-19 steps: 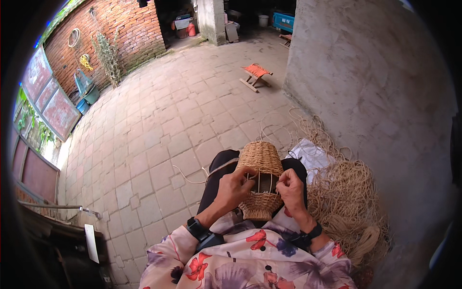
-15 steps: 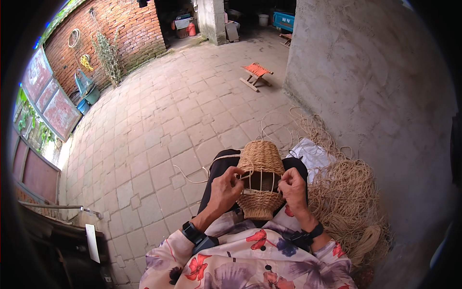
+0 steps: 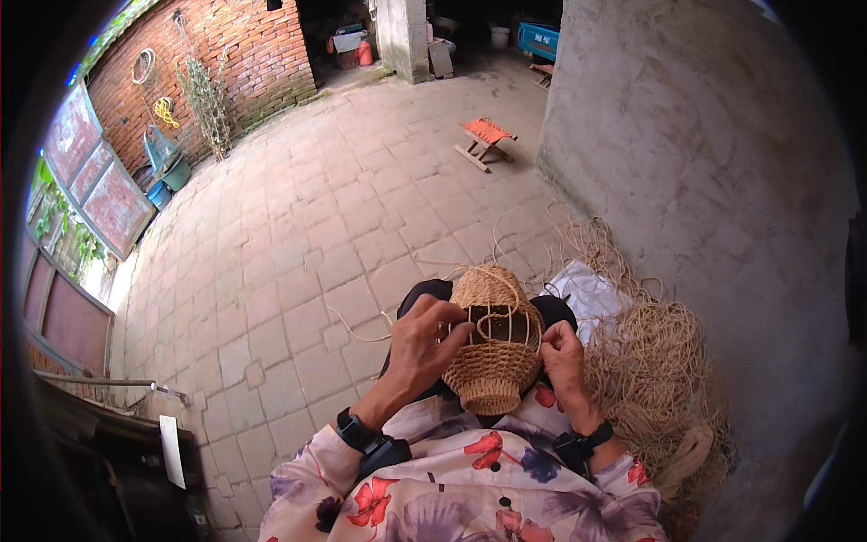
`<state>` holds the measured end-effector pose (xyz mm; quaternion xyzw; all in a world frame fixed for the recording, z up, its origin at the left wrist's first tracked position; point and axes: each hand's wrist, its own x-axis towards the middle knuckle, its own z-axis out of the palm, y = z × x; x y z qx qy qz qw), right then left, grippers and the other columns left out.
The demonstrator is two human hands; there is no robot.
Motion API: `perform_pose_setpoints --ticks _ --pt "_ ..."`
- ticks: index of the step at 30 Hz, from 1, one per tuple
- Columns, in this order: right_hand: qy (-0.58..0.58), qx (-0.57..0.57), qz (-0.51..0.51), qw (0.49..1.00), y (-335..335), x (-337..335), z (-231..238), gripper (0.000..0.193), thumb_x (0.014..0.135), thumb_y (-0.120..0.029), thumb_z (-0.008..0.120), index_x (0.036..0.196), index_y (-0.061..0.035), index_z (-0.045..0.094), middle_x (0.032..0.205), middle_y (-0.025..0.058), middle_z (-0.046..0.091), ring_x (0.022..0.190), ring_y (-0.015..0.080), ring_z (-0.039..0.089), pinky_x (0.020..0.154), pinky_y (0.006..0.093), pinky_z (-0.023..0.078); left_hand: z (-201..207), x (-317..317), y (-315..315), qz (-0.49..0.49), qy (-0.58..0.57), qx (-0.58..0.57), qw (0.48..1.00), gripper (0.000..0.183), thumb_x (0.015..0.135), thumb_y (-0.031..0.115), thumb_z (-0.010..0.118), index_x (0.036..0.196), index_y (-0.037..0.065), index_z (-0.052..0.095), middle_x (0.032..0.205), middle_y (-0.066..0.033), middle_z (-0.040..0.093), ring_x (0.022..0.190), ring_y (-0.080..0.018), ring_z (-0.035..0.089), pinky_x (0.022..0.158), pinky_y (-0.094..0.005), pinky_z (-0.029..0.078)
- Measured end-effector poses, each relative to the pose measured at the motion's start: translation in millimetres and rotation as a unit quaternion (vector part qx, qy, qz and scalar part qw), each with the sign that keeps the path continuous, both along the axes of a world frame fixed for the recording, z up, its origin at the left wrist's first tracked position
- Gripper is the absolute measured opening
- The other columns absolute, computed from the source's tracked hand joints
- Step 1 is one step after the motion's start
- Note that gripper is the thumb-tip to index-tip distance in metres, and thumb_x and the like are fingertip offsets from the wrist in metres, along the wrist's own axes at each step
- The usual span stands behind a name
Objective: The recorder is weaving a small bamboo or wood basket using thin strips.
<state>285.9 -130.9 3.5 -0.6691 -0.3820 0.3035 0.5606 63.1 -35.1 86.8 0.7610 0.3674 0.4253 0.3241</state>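
Observation:
On my lap lies a tan woven basket, tilted with its narrow end toward me. Between its two woven bands is an open stretch where thin pale uprights show over a dark hollow. A strand of cord loops over the far band and across this gap. My left hand is closed at the basket's left side, its curled fingertips gripping the edge of the gap. At the right side my right hand is pinched, thumb and finger pressed together beside the weave; what lies between them is too small to make out.
A large heap of loose tan cord lies at my right, beside a white sack and a rough grey wall. Ahead, a folding stool with an orange seat stands on the paving. A metal gate is at left.
The basket has turned, bringing the cord loop across its gap. My left hand has shifted slightly up and right over the edge; my right hand has moved a little right.

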Motion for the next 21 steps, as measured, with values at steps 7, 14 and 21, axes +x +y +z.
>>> perform_pose_setpoints --ticks 7,14,21 --pt "-0.087 0.052 -0.006 0.995 -1.4 -12.3 13.3 0.01 0.078 0.003 0.054 0.081 -0.0051 0.05 0.063 -0.0034 0.047 0.056 0.003 0.043 0.05 0.0221 0.038 7.7 33.3 18.5 -0.08 0.203 0.184 0.958 0.011 0.074 0.015 0.068 0.082 0.006 0.068 0.082 -0.0097 0.059 0.074 -0.0277 0.06 0.063 -0.0388 0.048" --pt "-0.076 0.046 -0.003 0.996 -4.8 -10.1 14.6 0.009 0.078 0.002 0.055 0.082 -0.0044 0.05 0.063 -0.0022 0.047 0.056 0.0038 0.043 0.051 0.0228 0.038 -7.0 16.5 30.4 0.01 0.107 0.091 0.99 0.009 0.076 0.011 0.062 0.075 0.002 0.061 0.066 -0.0166 0.06 0.059 -0.0332 0.061 0.056 -0.0434 0.048" --pt "-0.088 0.031 -0.004 0.996 -4.9 -6.5 6.8 0.009 0.078 0.002 0.055 0.082 -0.0043 0.049 0.063 -0.0016 0.046 0.057 0.0044 0.044 0.051 0.0232 0.038 -18.4 -46.7 55.0 -0.044 -0.089 -0.328 0.939 0.012 0.088 0.015 0.061 0.089 0.003 0.063 0.073 -0.0014 0.062 0.063 -0.0091 0.058 0.056 -0.0233 0.048"
